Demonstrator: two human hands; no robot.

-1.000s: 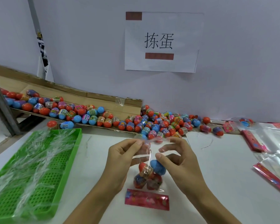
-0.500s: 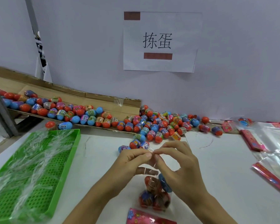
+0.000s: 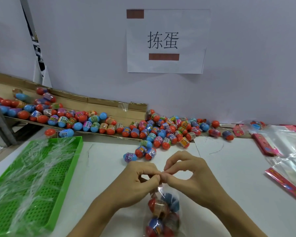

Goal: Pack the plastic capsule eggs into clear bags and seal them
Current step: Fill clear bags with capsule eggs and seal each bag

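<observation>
A clear bag (image 3: pixel 162 212) holding several red and blue capsule eggs hangs low in front of me, its lower end cut off by the frame. My left hand (image 3: pixel 138 183) and my right hand (image 3: pixel 190 177) meet fingertip to fingertip above it, and both pinch the bag's gathered top between thumb and forefinger. A big heap of loose capsule eggs (image 3: pixel 167 130) lies on the white table (image 3: pixel 229 168) against the wall, with three strays (image 3: pixel 140 153) just beyond my hands.
A green perforated tray (image 3: pixel 32 182) strewn with clear strips sits at the left. A sloped cardboard chute (image 3: pixel 99 103) carries more eggs from the left. Clear bags with red header cards (image 3: pixel 284 159) lie at the right edge. A paper sign (image 3: pixel 166 40) hangs on the wall.
My hands came together and dropped lower in view with the bag; the mouth, held apart before, is now pinched at one point. The red header card below the bag has left the frame.
</observation>
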